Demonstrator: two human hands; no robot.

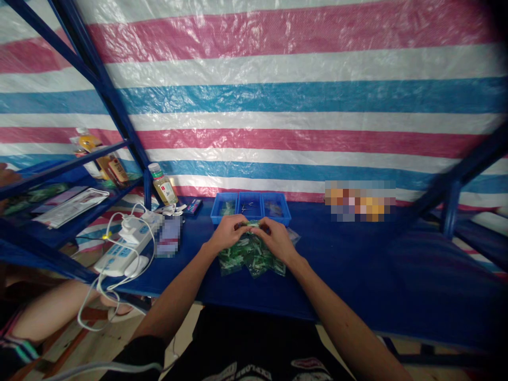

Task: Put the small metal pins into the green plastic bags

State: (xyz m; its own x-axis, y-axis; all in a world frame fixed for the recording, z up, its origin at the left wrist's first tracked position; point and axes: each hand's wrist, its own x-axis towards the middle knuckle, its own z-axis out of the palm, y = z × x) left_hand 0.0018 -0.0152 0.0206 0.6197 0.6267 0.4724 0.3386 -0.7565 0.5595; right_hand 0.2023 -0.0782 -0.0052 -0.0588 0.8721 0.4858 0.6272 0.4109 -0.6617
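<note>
Several small clear bags with green contents [256, 256] lie in a heap on the blue table [349, 264]. Over the far part of the heap, my left hand [230, 233] and my right hand [277, 241] meet with fingertips close together. Both hands pinch a small greenish bag [252, 224] between them; its details are too small to tell. Just beyond my hands stands a blue tray [216, 210] with three compartments. Greenish pieces are in its left compartment, thin metal-looking pieces in the middle, and small dark pieces in the right.
On the left are a white power strip [119, 254] with tangled cables, a blurred phone-like item [169, 235], and a bottle [162, 185]. A pixelated item [357, 201] sits at the back right. Blue metal frames [115, 116] flank the table. Another person's leg [55, 312] shows at lower left.
</note>
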